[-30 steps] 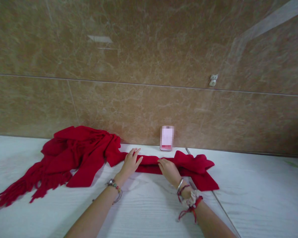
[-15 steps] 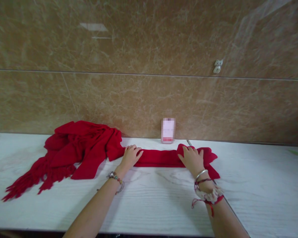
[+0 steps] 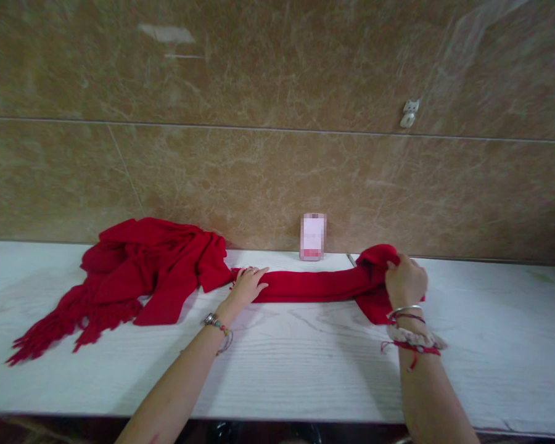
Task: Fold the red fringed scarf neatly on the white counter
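Note:
A red scarf (image 3: 314,287) lies as a narrow folded strip along the white table. My left hand (image 3: 250,285) rests flat on the strip's left end, its fingers stretched out. At the other end my right hand (image 3: 407,280) is closed on the scarf's bunched right part, which is partly lifted. Left of my left hand spreads a loose, crumpled heap of red fringed cloth (image 3: 157,271). Whether this heap and the strip are one piece, I cannot tell.
A phone (image 3: 312,237) with a blurred screen leans against the brown marbled wall (image 3: 259,179) behind the strip. A small white cat figure (image 3: 409,113) is fixed to the wall. The white table (image 3: 282,370) has a seam at the right.
My right hand has moved right, from lying with spread fingers on the scarf to gripping its bunched end and raising it. My left hand stays in place.

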The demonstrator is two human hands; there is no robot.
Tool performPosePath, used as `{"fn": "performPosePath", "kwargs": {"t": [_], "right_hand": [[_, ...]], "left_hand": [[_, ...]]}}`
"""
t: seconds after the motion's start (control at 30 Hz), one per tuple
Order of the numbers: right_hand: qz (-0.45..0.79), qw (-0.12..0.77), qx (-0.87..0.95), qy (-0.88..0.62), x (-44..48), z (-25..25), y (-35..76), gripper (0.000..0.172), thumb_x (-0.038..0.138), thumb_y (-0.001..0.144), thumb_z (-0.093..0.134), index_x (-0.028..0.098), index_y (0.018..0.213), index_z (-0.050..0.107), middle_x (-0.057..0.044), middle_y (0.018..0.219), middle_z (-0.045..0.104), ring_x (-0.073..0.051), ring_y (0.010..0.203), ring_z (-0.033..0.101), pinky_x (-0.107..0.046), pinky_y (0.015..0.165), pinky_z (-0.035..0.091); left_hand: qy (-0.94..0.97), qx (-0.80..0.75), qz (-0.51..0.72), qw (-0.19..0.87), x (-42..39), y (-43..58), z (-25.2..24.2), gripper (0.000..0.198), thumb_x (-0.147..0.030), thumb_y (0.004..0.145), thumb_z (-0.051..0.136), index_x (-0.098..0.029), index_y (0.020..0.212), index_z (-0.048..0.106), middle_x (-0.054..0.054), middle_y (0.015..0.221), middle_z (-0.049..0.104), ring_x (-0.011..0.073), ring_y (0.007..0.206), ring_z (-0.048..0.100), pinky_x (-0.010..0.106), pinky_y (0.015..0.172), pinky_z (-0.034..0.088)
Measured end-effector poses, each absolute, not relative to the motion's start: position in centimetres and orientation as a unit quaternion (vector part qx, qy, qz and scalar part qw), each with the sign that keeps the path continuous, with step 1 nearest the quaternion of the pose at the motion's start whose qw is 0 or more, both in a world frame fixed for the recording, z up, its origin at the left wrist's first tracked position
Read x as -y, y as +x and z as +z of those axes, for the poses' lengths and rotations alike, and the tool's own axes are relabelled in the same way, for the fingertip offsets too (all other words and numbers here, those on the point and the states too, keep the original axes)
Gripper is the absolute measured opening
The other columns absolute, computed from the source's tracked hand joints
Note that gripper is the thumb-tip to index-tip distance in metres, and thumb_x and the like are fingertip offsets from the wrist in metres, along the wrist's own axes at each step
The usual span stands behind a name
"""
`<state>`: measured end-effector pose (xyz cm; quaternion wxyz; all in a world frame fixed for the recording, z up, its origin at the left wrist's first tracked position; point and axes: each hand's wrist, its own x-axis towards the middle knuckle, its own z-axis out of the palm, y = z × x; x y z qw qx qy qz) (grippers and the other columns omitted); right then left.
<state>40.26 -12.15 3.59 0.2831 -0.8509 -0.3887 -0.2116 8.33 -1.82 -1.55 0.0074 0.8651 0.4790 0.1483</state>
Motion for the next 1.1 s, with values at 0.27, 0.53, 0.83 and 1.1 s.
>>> {"fn": "performPosePath", "kwargs": {"t": [0.27,0.53,0.83,1.1], "right_hand": [[-0.293,0.413,0.547,-0.667,10.0,2.1,38.3,0.031,0.011,0.075,0.039,0.009,0.098,0.059,-0.018,0.103,0.056,-0.026,0.1,0.048,-0.043,0.087,0.04],[-0.087,0.287,0.799,-0.521,7.5,-3.0,29.8,0.03,0.014,0.08,0.044,0.013,0.108,0.055,-0.013,0.106,0.058,-0.022,0.1,0.052,-0.039,0.091,0.042],[-0.035,0.317,0.79,-0.524,6.5,-3.8,30.3,0.039,0.014,0.079,0.044,0.011,0.118,0.048,-0.015,0.114,0.053,-0.022,0.108,0.048,-0.04,0.095,0.04],[-0.044,0.278,0.797,-0.535,6.6,-4.1,30.2,0.042,0.013,0.078,0.046,0.011,0.119,0.047,-0.015,0.121,0.049,-0.023,0.112,0.045,-0.04,0.097,0.038]], "left_hand": [[0.835,-0.479,0.265,-0.061,1.5,7.7,-1.5,0.027,-0.007,0.078,0.05,-0.021,0.098,0.061,0.007,0.099,0.061,0.0225,0.1,0.052,0.044,0.094,0.028],[0.86,-0.351,0.353,-0.107,2.0,7.8,-1.1,0.017,-0.008,0.08,0.048,-0.019,0.083,0.06,0.004,0.088,0.06,0.0198,0.095,0.051,0.042,0.095,0.031],[0.916,-0.239,0.308,-0.097,2.8,8.2,-0.2,0.007,-0.014,0.076,0.058,-0.017,0.069,0.059,0.004,0.092,0.057,0.0207,0.1,0.047,0.043,0.097,0.03],[0.938,-0.252,0.222,-0.085,3.0,7.1,0.9,0.011,-0.015,0.071,0.064,-0.016,0.061,0.059,0.005,0.095,0.056,0.0204,0.1,0.047,0.041,0.095,0.034]]}}
